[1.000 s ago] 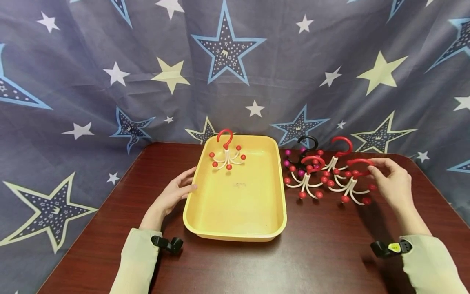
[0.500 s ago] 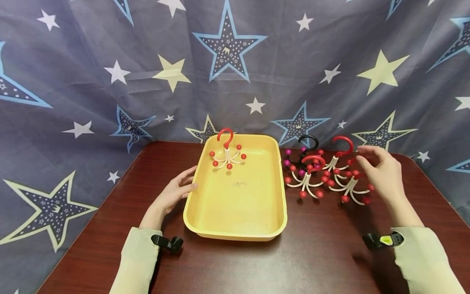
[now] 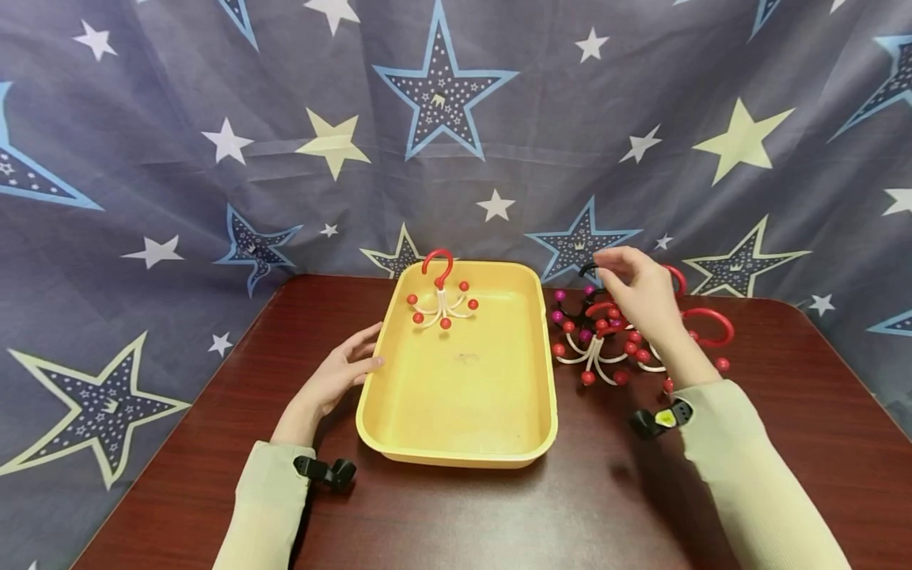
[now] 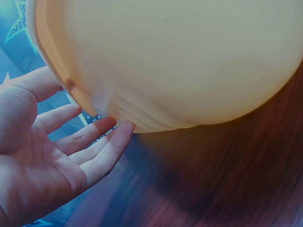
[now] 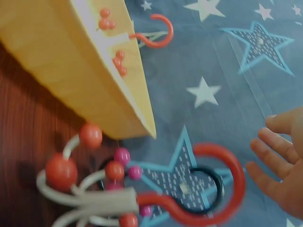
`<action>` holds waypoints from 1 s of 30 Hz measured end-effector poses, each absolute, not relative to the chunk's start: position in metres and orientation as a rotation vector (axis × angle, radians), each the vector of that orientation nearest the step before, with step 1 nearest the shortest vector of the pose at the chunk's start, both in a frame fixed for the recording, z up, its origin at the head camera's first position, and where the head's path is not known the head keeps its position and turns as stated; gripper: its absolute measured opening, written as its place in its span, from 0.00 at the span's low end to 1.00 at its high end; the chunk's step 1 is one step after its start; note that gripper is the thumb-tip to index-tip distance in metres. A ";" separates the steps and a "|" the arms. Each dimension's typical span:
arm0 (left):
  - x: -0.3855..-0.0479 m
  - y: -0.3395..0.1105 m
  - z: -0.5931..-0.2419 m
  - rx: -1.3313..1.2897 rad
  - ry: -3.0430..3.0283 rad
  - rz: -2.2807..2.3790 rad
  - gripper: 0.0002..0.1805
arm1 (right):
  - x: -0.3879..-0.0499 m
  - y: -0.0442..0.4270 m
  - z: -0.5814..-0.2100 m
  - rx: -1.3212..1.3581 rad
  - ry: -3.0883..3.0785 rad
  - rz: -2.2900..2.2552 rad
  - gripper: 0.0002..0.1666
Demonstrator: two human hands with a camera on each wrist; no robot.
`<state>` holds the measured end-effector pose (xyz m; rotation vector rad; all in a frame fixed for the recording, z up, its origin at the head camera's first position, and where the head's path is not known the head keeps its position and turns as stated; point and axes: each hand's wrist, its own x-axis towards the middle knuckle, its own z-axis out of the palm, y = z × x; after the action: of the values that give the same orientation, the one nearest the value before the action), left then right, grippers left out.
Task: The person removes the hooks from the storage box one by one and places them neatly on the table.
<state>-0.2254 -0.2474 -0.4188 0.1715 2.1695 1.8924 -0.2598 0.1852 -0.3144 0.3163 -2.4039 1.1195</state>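
My left hand holds the left side of a yellow tray, thumb at the rim and fingers against the outer wall. The left wrist view shows those fingers lightly bent on the tray. Inside the tray's far left part stands a white hanger with a red hook and red ball tips. To the right, my right hand hovers over several similar hangers, near a black hanger with magenta balls. In the right wrist view its fingers are apart from a red hook; nothing is between them.
Another red-hooked hanger stands at the tray's right side. A further red hook shows right of my wrist, its hanger partly hidden. Behind the brown table hangs a star-patterned cloth.
My right hand has let go of the rightmost hanger's red hook and moved left, over towards the black hook. The left hand and the tray have stayed put.
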 end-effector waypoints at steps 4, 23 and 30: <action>-0.225 -0.247 -0.419 0.168 2.170 1.901 0.36 | -0.272 0.164 -0.314 0.379 -2.435 1.159 0.14; -0.225 -0.245 -0.420 0.168 2.166 1.918 0.37 | -0.314 0.068 -0.320 0.588 -2.521 1.260 0.13; -0.225 -0.246 -0.422 0.173 2.158 1.929 0.37 | -0.327 0.036 -0.328 0.617 -2.581 1.190 0.16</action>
<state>-0.2248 -0.2456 -0.4224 0.1731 2.1578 1.9292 -0.3270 0.0359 -0.3277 0.6169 -2.5815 1.1899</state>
